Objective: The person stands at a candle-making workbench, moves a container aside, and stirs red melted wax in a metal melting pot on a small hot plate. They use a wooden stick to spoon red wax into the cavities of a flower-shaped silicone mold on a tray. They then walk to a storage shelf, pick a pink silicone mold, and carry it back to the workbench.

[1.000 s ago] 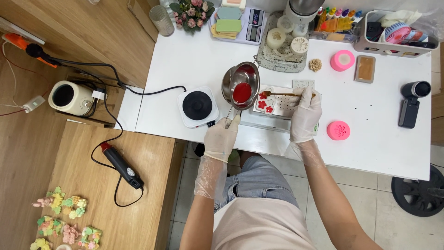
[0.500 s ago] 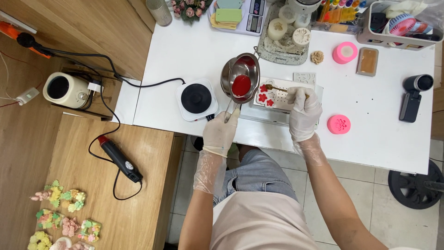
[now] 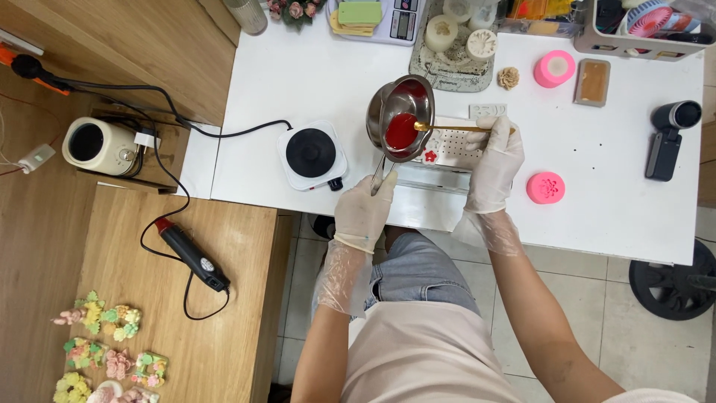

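My left hand (image 3: 365, 213), in a thin clear glove, grips the handle of a small steel pot (image 3: 398, 113) with red liquid in it, held above the white table (image 3: 313, 71). My right hand (image 3: 495, 164), also gloved, holds a thin gold spoon (image 3: 447, 128) whose tip rests over the red liquid at the pot's rim. Under the pot and spoon lies a white mould tray (image 3: 449, 149) with a red flower shape at its near left corner.
A small electric hot plate (image 3: 311, 154) sits left of the pot, its cord running off the table. Pink round moulds (image 3: 546, 187), a brown block, a black fan, a scale and candle moulds stand around. A heat gun (image 3: 188, 252) and pastel flower pieces (image 3: 104, 351) lie on the wooden bench.
The pot has been lifted and shifted over the mould tray. My right hand has moved from resting on the tray and now holds the gold spoon across to the pot.
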